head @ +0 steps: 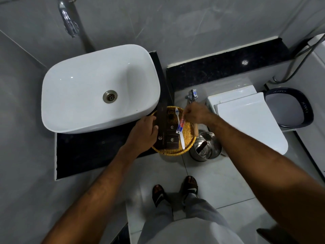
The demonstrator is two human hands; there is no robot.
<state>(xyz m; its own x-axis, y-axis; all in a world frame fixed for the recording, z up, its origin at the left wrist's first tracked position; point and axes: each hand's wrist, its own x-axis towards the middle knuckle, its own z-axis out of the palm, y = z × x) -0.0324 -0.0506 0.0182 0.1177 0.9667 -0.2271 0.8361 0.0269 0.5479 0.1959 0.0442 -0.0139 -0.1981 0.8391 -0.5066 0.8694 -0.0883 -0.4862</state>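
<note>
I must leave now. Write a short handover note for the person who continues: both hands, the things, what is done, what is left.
Left hand grips the long dark box at the left side of the woven basket.
Right hand pinches the top end of the toothpaste tube, which lies beside the white toothbrush.
Done: two small dark boxes and the toothbrush lie in the basket.
Left, probably: settle the tube and long box, then release both.
</note>
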